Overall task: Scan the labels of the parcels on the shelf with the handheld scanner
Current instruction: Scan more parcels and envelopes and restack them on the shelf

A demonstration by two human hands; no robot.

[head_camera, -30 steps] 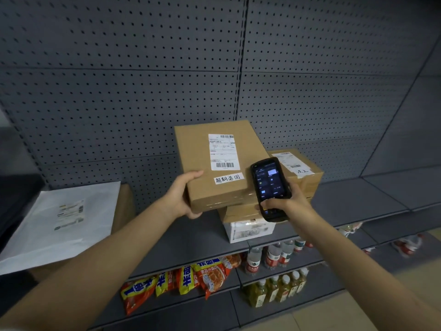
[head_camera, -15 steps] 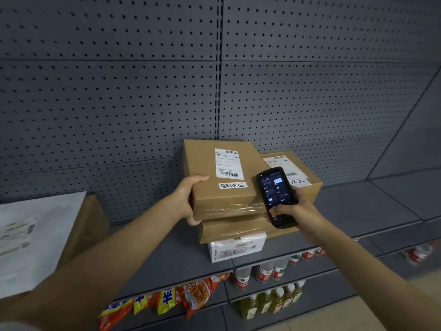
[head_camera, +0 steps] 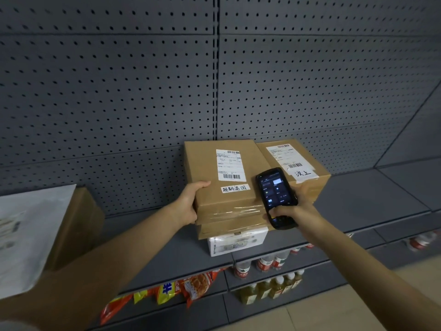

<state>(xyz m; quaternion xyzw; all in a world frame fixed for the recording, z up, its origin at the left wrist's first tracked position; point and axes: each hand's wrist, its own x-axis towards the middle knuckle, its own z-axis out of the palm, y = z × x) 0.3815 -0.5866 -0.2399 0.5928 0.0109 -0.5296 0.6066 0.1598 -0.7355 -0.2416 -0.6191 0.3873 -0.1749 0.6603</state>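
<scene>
Gripping the near left corner of the top brown parcel [head_camera: 222,177], the left hand [head_camera: 188,206] is curling its thumb over the upper face while its fingers are going under the left edge. This parcel is lying on top of a stack on the grey shelf [head_camera: 372,201], its white shipping label [head_camera: 230,164] facing up with a barcode at the lower end and a small handwritten strip [head_camera: 235,188] just below it. Under it another brown box [head_camera: 229,228] is sitting, and beneath that a white box [head_camera: 237,242] is resting directly on the shelf. A second brown parcel [head_camera: 298,168] is lying just beside the top one on the right, touching it along the side, and is carrying its own label [head_camera: 286,157] and a handwritten tag [head_camera: 303,173].

The right hand [head_camera: 298,209] is clasping the black handheld scanner [head_camera: 276,197] around its lower half, thumb lying across the keypad area. The scanner is standing tilted over the right edge of the top parcel, its lit screen facing the camera.

At far left a white mailer bag [head_camera: 31,235] is lying over a brown carton [head_camera: 78,223]. On the lower shelves snack packets [head_camera: 181,286] and bottled drinks [head_camera: 269,283] are sitting. The grey perforated back panel [head_camera: 119,91] is filling the space behind.
</scene>
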